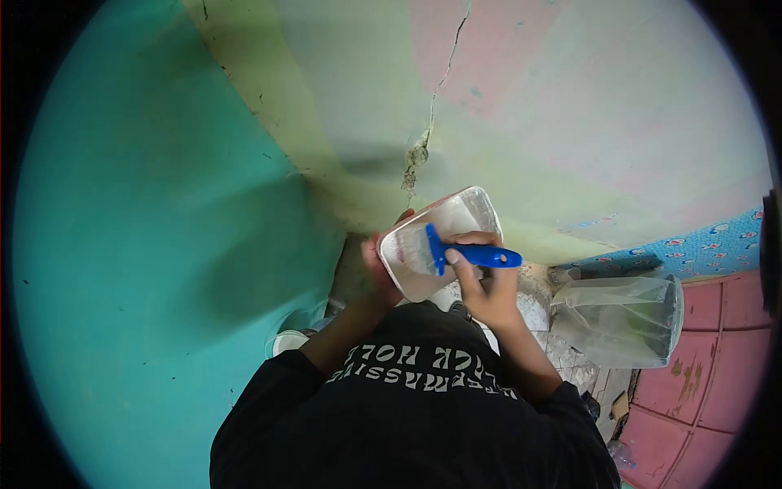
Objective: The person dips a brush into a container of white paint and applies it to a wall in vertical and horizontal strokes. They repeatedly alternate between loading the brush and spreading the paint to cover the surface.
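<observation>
A white rectangular tub (466, 213) is tilted in front of my body, its inside smeared with white. My left hand (380, 266) grips it along the left side and underneath, partly hidden behind the tub. In my right hand (482, 281) is a wide, flat brush (486, 257) with a blue handle, thumb and fingers wrapped round the handle near its head. The pale, white-coated head of the brush lies inside the tub, over its left wall. Just beyond, the pastel wall (529, 138) has a long crack (418, 153) that widens into a rough, chipped patch.
A teal wall (147, 244) meets the pastel wall at a corner on the left. Low beside it stands a white bucket (287, 342). To the right are a clear plastic-covered bin (623, 322) and a pink panelled surface (680, 379). Blue patterned covering (700, 248) runs along the wall's lower right.
</observation>
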The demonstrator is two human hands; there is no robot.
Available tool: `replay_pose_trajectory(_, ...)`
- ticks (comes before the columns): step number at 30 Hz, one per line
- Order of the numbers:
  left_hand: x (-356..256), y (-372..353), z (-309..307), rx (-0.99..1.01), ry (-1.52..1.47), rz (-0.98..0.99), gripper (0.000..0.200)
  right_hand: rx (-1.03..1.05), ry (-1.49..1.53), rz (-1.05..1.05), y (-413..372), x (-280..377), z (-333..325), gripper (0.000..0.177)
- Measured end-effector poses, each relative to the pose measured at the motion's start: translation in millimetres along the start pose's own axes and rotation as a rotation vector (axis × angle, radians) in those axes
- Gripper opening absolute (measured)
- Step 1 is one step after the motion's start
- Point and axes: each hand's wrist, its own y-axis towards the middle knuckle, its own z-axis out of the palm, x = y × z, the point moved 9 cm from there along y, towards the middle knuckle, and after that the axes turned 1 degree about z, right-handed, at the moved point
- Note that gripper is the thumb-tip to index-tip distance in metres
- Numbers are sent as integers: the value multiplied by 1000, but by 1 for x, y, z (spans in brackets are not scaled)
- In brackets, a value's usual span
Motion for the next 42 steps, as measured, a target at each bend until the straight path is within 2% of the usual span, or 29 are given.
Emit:
replay_pose_trajectory(3, 0, -2, 0, 8, -9, -39, 79, 60, -164, -9, 8, 16, -5, 16)
replay_pose_trajectory(6, 2, -3, 3, 57, -34, -60, 78, 139, -163, -28, 3, 18, 14, 16)
replay_pose_trajectory(11, 11, -4, -6, 134, -71, -110, 78, 270, -182, 121, -16, 12, 40, 15)
replay_pose_trajectory(14, 12, -7, -6, 112, -101, -120, 79, 192, -25, 9, -6, 15, 25, 15)
replay_pose_trajectory(15, 12, -8, -4, 99, -109, -124, 79, 245, 41, 230, -13, -6, 19, 17)
replay_pose_trajectory(18, 8, -10, -6, 48, -48, -90, 79, 167, 71, 171, -9, -7, 1, 17)
replay_pose_trajectory(19, 7, -11, -4, 42, -35, -84, 79, 39, 68, 103, -2, 3, -3, 11)
replay_pose_trajectory(22, 8, -9, -4, 79, -75, -59, 77, 217, 82, 266, -15, -10, 14, 16)
replay_pose_trajectory(26, 9, -12, 3, 108, -78, -62, 79, 245, 12, 130, -15, 12, 16, 13)
replay_pose_trajectory(28, 9, -17, 7, 52, -111, -79, 74, 211, 76, 180, -15, 10, 11, 14)
replay_pose_trajectory(32, 19, -17, 8, 109, -110, -132, 75, 120, 148, 211, -23, 0, -4, 17)
replay_pose_trajectory(33, 21, -16, 10, 127, -107, -138, 76, 76, 157, 308, -27, -3, -10, 11)
replay_pose_trajectory(36, 28, -17, 13, 156, -95, -155, 77, -16, 243, 321, -27, 17, -21, 13)
replay_pose_trajectory(40, 31, -20, 12, 166, -98, -165, 79, -60, 173, 242, -27, 41, -29, 13)
replay_pose_trajectory(42, 29, -24, 10, 164, -114, -161, 81, 9, 29, 229, -26, 38, -22, 12)
